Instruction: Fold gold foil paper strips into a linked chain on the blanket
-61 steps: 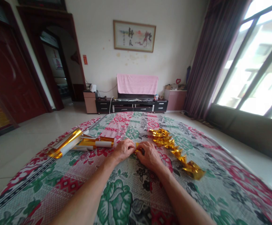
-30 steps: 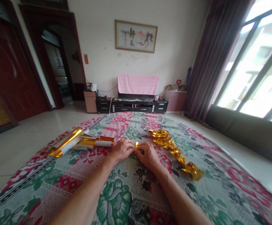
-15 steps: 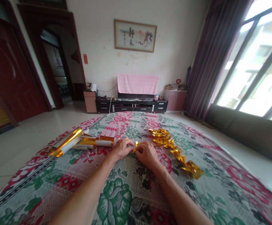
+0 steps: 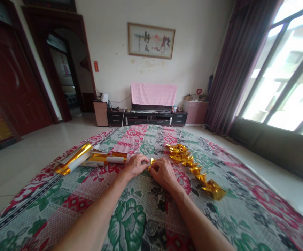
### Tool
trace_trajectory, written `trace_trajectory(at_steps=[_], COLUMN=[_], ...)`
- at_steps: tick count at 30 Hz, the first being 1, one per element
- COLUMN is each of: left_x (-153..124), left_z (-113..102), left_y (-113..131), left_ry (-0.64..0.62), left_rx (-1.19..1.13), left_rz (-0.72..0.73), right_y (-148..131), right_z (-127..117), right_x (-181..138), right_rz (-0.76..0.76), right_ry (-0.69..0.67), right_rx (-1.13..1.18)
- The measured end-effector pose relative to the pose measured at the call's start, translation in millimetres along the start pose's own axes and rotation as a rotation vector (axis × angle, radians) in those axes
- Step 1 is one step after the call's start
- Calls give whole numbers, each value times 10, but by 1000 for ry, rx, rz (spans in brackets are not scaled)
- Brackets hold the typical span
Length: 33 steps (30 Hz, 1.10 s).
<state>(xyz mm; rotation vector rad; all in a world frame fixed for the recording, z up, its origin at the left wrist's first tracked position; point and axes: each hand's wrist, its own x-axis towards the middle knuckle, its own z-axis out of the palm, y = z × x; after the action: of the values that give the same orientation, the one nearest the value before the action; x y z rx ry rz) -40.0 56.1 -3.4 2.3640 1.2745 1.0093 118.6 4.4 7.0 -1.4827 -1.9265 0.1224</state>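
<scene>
A small folded piece of gold foil paper point(image 4: 152, 161) stands between my hands over the flowered cloth point(image 4: 127, 223). My right hand point(image 4: 164, 172) is closed on it, thumb and fingers pinched at its right side and hiding most of it. From the left, my left hand point(image 4: 137, 165) holds its curled fingers and thumb at the paper's other edge; the exact contact is too small to see. Beyond my right hand, several folded gold foil ingots point(image 4: 186, 159) lie in a curved row. Left of my left hand rest loose sheets of gold foil paper point(image 4: 85, 151), curled, with white backs.
The cloth covers a round-edged table. Past its far edge, a low black TV cabinet point(image 4: 148, 118) stands by the wall, with a pink cloth point(image 4: 154, 93) draped above it. A curtain point(image 4: 230, 66) and window are at right, a dark red door point(image 4: 13, 73) at left.
Almost nothing differs. Both hands keep their place at the small foil piece, and the view has shifted very slightly.
</scene>
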Motion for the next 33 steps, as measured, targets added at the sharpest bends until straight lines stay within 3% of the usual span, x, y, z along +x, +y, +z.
trace_trajectory(at_steps=[5, 9, 13, 19, 27, 33], left_x=[-1, -10, -20, -22, -19, -76], left_z=[6, -15, -44, -54, -77, -142], left_y=[10, 22, 80, 148, 164, 238], left_ry=[4, 7, -30, -31, -10, -58], left_rx=[5, 18, 47, 20, 43, 122], left_rz=[21, 46, 106, 137, 227, 118], right_y=[-3, 79, 143, 96, 47, 37], right_z=[-31, -53, -60, -100, -98, -124], right_x=[0, 32, 55, 22, 1, -4], right_rz=[3, -83, -140, -205, -164, -161], right_ry=[-18, -62, -23, -50, -51, -39], right_rx=[5, 79, 145, 55, -45, -71])
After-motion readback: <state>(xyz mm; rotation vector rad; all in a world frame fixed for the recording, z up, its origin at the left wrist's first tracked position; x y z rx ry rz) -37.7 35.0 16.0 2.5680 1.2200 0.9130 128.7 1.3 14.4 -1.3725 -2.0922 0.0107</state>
